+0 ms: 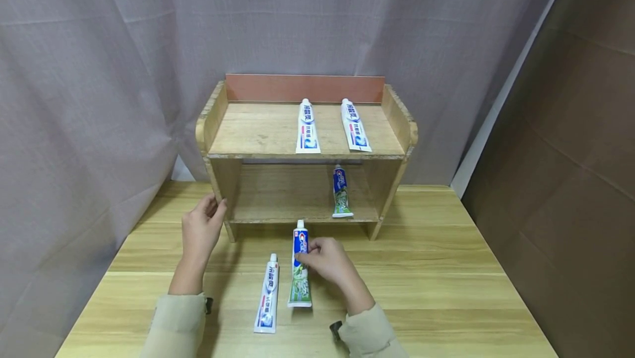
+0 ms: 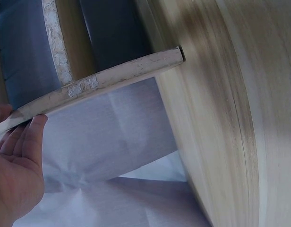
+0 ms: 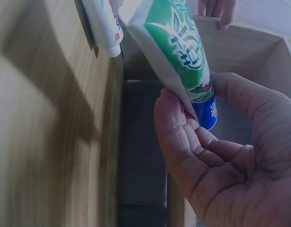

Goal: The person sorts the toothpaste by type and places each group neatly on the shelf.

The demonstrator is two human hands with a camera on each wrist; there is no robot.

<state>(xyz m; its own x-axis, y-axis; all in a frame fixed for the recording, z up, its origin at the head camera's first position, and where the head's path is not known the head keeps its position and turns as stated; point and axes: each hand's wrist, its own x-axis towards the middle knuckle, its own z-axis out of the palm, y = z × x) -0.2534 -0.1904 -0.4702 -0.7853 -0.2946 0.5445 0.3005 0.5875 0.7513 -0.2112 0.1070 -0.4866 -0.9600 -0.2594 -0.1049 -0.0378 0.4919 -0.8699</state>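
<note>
My right hand (image 1: 329,258) pinches a blue and green toothpaste tube (image 1: 300,289) between thumb and fingers, cap pointing toward the shelf. In the right wrist view the same tube (image 3: 183,52) is held by its sides, off the table. My left hand (image 1: 202,225) grips the front edge of the wooden shelf's left side panel (image 1: 220,181); the left wrist view has the thumb and fingers on either side of that panel (image 2: 122,71). A white toothpaste tube (image 1: 268,297) lies on the table, left of the held one.
Two white toothpaste tubes (image 1: 308,129) (image 1: 354,126) lie on the upper board (image 1: 258,132), middle and right. Another blue and green tube (image 1: 340,192) rests on the lower board (image 1: 283,198), toward its right. Grey cloth (image 1: 278,27) hangs behind; a brown panel (image 1: 560,154) stands at right.
</note>
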